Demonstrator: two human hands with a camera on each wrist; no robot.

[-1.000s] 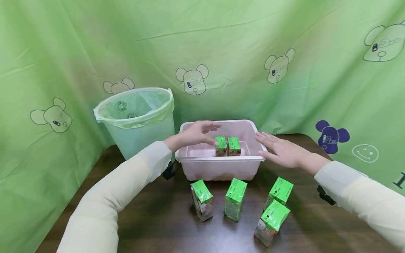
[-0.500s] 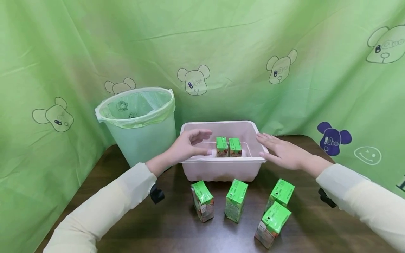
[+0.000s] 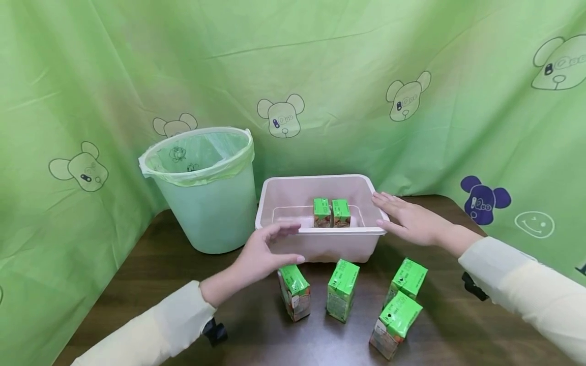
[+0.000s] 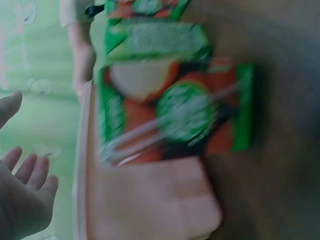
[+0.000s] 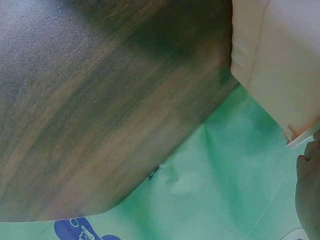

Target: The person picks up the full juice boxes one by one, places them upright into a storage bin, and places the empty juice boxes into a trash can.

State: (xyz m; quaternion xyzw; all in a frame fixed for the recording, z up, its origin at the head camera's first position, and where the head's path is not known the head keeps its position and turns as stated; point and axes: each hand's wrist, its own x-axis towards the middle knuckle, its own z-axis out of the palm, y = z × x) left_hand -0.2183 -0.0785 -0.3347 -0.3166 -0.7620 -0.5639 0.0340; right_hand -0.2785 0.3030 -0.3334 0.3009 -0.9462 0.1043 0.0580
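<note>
My left hand [image 3: 261, 254], fingers and thumb spread apart, hovers in front of the pink bin [image 3: 320, 246], its thumb tip over the top of the leftmost drink carton [image 3: 294, 292]. That carton, blurred in the left wrist view, shows a straw on its printed side [image 4: 175, 110]. My right hand [image 3: 414, 221] lies with straight fingers along the bin's right rim. Two green-topped cartons, a left one [image 3: 322, 212] and a right one [image 3: 341, 212], stand side by side inside the bin. Outside stand a middle carton [image 3: 342, 292], a rear right carton [image 3: 409, 277] and a front right carton [image 3: 396, 323].
A pale green trash can [image 3: 206, 213] with a bag liner stands left of the bin. The dark wooden table [image 3: 247, 325] ends at a green curtain [image 3: 339, 101] printed with mouse heads, which hangs behind and at both sides.
My left hand has drawn back out of the bin, moving left and toward me, down to the leftmost carton. The right hand has stayed at the rim; the cartons stand as before.
</note>
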